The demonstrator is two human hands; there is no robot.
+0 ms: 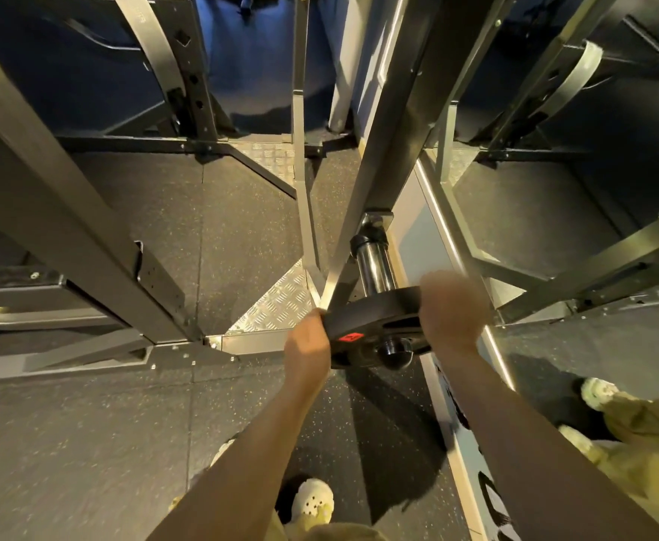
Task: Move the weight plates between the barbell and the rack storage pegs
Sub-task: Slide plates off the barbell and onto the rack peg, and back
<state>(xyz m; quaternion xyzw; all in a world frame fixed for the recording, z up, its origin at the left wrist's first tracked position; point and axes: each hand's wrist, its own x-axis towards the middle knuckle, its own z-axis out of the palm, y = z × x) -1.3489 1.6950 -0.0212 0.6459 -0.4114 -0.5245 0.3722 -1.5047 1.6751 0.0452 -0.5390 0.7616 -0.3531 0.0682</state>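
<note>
Both hands, left hand [307,341] and right hand [450,310], around the weight plate [374,320] on the storage peg [374,267]

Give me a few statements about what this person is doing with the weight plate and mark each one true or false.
1. Both hands hold the black weight plate. True: the left hand and the right hand grip opposite edges.
2. The plate lies flat on the floor. False: it sits on a chrome storage peg, whose end shows through the plate's centre hole.
3. The plate bears a red label. True.
4. The peg is fixed to a wooden post. False: it is fixed to a metal rack upright.
5. The person is barefoot. False: a light perforated shoe shows below.
</note>
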